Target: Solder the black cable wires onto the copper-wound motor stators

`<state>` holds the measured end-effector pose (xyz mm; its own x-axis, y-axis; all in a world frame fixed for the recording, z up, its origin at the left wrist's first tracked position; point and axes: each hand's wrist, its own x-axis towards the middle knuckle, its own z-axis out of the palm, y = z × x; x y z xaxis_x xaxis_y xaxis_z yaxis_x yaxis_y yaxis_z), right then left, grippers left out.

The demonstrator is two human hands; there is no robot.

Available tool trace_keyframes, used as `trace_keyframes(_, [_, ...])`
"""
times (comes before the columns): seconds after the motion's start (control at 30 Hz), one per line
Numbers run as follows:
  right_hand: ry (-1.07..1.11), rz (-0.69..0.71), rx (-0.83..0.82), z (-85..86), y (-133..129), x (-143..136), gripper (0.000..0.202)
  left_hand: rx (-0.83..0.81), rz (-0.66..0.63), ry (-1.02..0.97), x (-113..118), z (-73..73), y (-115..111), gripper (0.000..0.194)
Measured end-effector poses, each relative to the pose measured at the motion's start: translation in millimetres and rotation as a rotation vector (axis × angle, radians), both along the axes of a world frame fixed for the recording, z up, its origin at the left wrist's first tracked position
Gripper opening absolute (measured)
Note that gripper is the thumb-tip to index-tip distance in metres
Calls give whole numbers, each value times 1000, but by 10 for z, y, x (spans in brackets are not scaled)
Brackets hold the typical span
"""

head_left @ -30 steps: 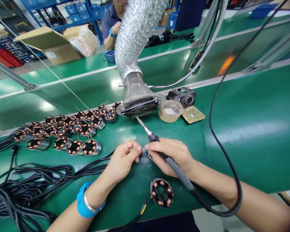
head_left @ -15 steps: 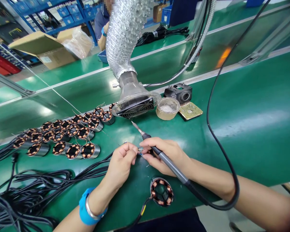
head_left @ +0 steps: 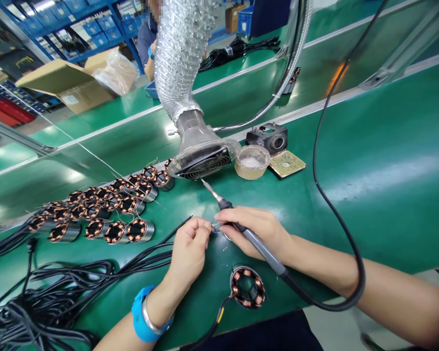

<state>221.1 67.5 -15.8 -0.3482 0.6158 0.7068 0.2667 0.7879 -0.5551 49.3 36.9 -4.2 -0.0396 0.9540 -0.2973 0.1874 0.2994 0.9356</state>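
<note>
Nearest, by the front edge of the green surface, lay a coil ring with a black cable running to it; that cable looked attached, though the join was too small to judge. Just beyond, the left hand had its grip pinched on thin wires, and the right hand closed its grip round a soldering iron, its fingertips close by the same wires. The iron's tip pointed away, clear of them, so these ends looked unfinished; no completed joint could be made out. To the left spread a heap of cables. Behind it stood rows of coil rings with loose copper ends and no cable discernible on them, so they seemed left to do. Farther back were a tub and a fan under a silver hose; beyond, a cardboard box and another person's sleeve.
</note>
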Motion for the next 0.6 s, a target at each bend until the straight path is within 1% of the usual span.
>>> trace_keyframes(0.07, [-17,-6,-11,55,-24,49,25,30,-7,41,8,-13,-4,27])
trace_keyframes(0.13, [-7,-4,-30,150,-67,121,29,66,-15,87,13,-16,-10,28])
trace_keyframes(0.23, [37,-32,-135,313,-163,255,39,99,-24,128,25,2,-15,28])
trace_keyframes(0.3, [80,-73,-209,363,-237,346,41,104,-23,147,36,24,-10,27])
trace_keyframes(0.37, [148,-110,-262,320,-305,420,36,108,-26,177,45,48,2,28])
trace_keyframes(0.53, [382,-179,-474,-12,-407,489,20,92,-79,213,38,106,54,31])
trace_keyframes(0.6, [425,-194,-501,-68,-412,467,19,81,-89,206,26,126,73,31])
